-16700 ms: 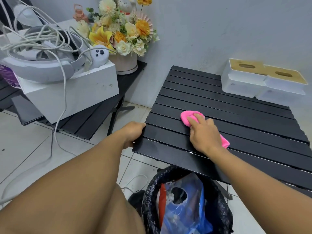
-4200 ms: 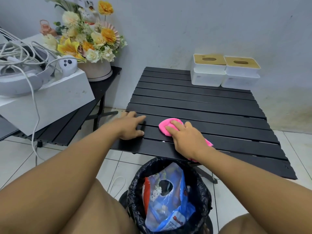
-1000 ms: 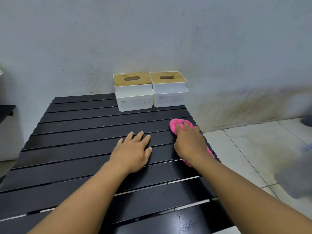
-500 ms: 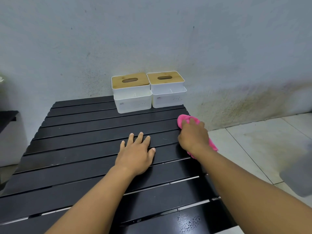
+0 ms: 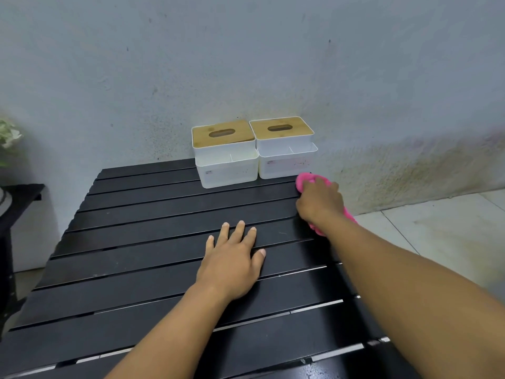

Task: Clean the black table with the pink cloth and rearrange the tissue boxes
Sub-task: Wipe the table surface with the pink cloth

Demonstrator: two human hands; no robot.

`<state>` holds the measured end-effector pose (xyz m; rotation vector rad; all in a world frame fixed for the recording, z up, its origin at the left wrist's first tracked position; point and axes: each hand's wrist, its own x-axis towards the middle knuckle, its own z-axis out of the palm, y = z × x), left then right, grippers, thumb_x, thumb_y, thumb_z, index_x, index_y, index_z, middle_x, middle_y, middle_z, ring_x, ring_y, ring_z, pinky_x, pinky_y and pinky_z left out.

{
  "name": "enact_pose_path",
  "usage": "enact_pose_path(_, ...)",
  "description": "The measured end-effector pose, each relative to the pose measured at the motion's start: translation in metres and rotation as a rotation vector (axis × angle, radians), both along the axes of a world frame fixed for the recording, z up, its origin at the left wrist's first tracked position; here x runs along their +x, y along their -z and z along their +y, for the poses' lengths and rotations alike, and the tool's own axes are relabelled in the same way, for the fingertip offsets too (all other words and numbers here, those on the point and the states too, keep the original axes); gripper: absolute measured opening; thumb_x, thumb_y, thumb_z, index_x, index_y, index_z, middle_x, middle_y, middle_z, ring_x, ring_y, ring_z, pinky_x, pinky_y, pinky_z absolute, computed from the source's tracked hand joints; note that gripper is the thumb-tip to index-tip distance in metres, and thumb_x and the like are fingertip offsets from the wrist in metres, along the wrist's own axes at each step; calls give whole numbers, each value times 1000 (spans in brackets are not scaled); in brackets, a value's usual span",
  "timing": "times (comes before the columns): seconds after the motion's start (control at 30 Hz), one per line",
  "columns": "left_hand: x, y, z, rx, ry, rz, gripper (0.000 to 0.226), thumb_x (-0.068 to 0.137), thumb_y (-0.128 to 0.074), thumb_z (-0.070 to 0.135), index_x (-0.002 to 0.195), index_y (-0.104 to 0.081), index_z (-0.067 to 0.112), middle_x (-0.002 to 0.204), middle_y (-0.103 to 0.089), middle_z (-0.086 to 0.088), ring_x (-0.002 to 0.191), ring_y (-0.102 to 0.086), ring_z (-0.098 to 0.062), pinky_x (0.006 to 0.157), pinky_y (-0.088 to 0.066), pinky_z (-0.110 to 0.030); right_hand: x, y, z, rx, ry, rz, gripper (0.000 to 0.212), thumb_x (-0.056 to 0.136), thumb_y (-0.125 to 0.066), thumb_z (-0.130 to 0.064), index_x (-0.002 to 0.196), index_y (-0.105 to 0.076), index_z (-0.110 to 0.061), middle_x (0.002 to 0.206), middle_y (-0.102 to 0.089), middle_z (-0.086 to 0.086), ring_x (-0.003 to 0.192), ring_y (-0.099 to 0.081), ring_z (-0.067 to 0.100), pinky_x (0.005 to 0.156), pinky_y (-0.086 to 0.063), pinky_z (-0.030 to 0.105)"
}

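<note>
The black slatted table (image 5: pixel 142 250) fills the lower part of the view. Two white tissue boxes with wooden lids stand side by side at its far edge against the wall: the left box (image 5: pixel 226 155) and the right box (image 5: pixel 284 149). My right hand (image 5: pixel 319 202) presses the pink cloth (image 5: pixel 304 180) onto the table's far right edge, just in front of the right box. Part of the cloth trails out under my wrist. My left hand (image 5: pixel 232 261) lies flat on the slats near the middle, fingers spread, holding nothing.
A stained grey wall (image 5: pixel 246 64) rises directly behind the boxes. Pale floor tiles (image 5: pixel 437 228) lie to the right of the table. At the far left edge are a second dark table (image 5: pixel 19 192) and a bit of flowers (image 5: pixel 8 135).
My right hand has slid the pink cloth farther away along the right edge, up to the front of the right tissue box. My left hand has stayed flat on the table.
</note>
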<state>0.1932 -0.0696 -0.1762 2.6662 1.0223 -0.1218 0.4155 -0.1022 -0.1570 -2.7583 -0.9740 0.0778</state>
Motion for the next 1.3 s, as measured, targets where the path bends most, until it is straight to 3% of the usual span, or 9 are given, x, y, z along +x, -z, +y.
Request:
enact_pose_path(0.17,1,3,0,22,2,-11,60,103,-23,51,158,-14,29,167,-3,4,153,5,-25,123,-3,-50,-64,12,27,-35,-478,-86,53,88,-52,-20,141,-45,-22,152,-38,3,121,-39,34,94,-39,41)
enact_pose_path(0.33,1,1,2,1,5,3,60,103,-24,52,157,-14,30,167,-2,4,153,6,-25,123,-3,-50,-32,-5,25,-88,-414,-25,66,88,-43,-13,149,-35,-35,152,-36,-4,122,-40,34,90,-42,41)
enact_pose_path(0.43,0,-1,2,-15,7,5,60,103,-24,52,158,-13,30,167,0,5,153,8,-24,123,-1,-50,-4,-23,8,-22,-223,136,72,80,-36,0,126,-49,-53,102,-47,0,108,-47,30,67,-50,33)
enact_pose_path(0.5,0,-1,2,-20,8,3,60,103,-24,52,158,-13,30,167,0,5,153,8,-24,123,0,-50,10,-30,-2,-35,-169,142,64,73,-32,4,106,-56,-44,82,-40,-4,112,-45,28,59,-46,31)
enact_pose_path(0.67,0,1,2,-8,10,-3,60,103,-23,52,158,-12,29,167,0,4,153,9,-24,123,-1,-51,14,-14,12,-135,-166,-18,34,78,-40,-3,101,-53,-25,120,-56,7,115,-41,36,80,-45,37)
enact_pose_path(0.83,0,5,5,3,19,-9,60,103,-24,51,158,-13,30,167,-2,3,153,7,-26,122,-2,-52,-60,11,30,-94,-521,-139,56,88,-51,-23,144,-42,-25,154,-36,1,117,-41,34,94,-40,41)
enact_pose_path(0.93,1,6,4,-2,19,-6,60,103,-23,51,158,-12,30,167,-1,3,153,7,-26,122,-2,-52,-60,20,1,-50,-654,-181,53,95,-45,-25,147,-37,-33,157,-30,-8,111,-43,31,85,-40,37)
enact_pose_path(1.13,-1,2,4,-44,26,6,57,105,-20,45,158,-10,27,167,2,3,152,10,-27,122,1,-52,0,19,-74,-23,-149,-105,45,89,-40,-12,131,-48,-25,154,-32,-6,108,-42,36,77,-34,35)
enact_pose_path(1.3,-1,1,4,-31,25,28,58,104,-22,46,158,-11,27,167,1,1,152,8,-29,122,-1,-53,-80,34,-123,40,-511,-226,49,89,-43,-17,137,-49,-23,148,-45,1,90,-45,31,72,-37,37)
